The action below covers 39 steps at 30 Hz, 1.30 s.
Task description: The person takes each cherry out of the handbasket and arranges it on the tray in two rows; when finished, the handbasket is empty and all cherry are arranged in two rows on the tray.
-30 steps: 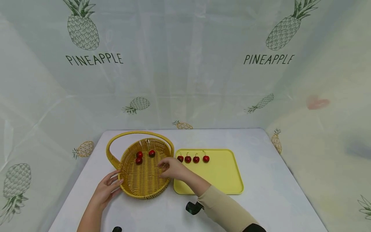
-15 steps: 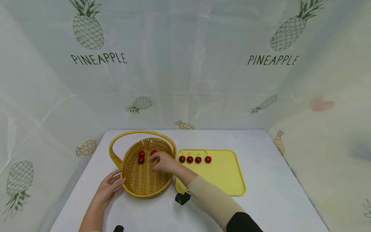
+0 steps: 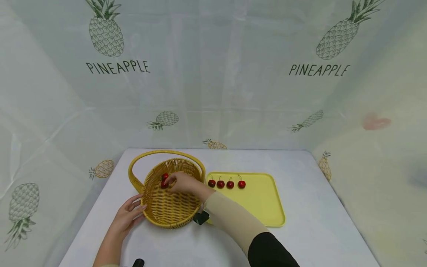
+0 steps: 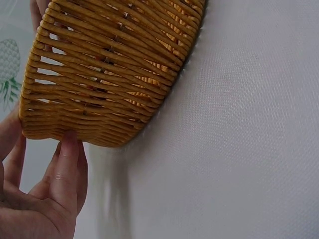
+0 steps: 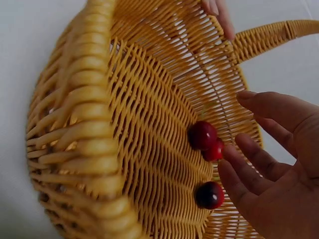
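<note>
A yellow wicker basket with a tall hoop handle stands on the left of the table. My left hand holds its left rim, fingers at the rim and against the outer wall. Inside the basket, my right hand reaches toward the far left part with nothing in its grasp. Its fingers are spread and slightly bent in the right wrist view, close beside a dark red cherry, a second cherry and a third cherry. The head view has one of these hidden behind the hand.
Right of the basket lies a yellow tray, with several stemmed cherries in a row along its far edge. My right forearm crosses over the tray's near left corner. A pineapple-print curtain hangs behind the white table.
My right hand has moved left and a little farther back, from the basket's right side to the cherries. The left hand stays at the rim. The whole head view shifts slightly.
</note>
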Tool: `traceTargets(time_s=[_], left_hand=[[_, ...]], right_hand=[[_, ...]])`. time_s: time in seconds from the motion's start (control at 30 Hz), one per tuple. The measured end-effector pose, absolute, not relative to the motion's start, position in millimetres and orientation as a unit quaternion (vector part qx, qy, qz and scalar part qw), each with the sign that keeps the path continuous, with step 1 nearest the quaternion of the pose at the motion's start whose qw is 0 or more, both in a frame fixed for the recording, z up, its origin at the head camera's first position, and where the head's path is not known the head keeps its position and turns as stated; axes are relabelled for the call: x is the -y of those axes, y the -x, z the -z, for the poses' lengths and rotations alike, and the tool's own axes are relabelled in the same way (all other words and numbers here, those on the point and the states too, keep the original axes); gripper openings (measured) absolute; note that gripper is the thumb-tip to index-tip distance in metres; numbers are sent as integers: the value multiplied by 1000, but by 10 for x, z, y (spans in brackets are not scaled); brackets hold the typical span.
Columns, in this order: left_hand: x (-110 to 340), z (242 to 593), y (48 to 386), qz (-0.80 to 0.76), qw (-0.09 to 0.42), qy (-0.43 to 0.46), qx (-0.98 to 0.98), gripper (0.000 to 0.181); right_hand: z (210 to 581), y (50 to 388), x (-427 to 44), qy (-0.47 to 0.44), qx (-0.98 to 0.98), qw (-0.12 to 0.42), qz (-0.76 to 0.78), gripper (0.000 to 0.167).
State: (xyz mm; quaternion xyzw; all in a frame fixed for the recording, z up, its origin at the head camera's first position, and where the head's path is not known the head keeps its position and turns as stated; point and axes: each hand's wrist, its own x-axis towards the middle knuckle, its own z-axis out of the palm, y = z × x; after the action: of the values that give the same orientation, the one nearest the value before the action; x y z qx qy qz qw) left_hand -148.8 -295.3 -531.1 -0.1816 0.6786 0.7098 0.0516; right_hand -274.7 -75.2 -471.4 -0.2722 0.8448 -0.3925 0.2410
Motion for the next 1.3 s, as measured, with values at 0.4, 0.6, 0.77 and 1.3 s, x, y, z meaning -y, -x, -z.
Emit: traceTargets(time_s=[0.4,0.6,0.77,1.3], left_hand=[[2917,5338,1492,-711,54,179,-678,62],[2915,5344,1507,-716,54,185,-671,62],[2908,5338,1510,-718,56,184,-669,63],[2953,5276,1478,-702,63,185,-685,64]], right_hand=[[4965,2919,953,315,-840,255,361,43],[5012,2971,1017,311,-844,254,354,46],[5043,3021,1070,311,-844,252,357,47],[5113,3049,1215,303,-880,237,280,53]])
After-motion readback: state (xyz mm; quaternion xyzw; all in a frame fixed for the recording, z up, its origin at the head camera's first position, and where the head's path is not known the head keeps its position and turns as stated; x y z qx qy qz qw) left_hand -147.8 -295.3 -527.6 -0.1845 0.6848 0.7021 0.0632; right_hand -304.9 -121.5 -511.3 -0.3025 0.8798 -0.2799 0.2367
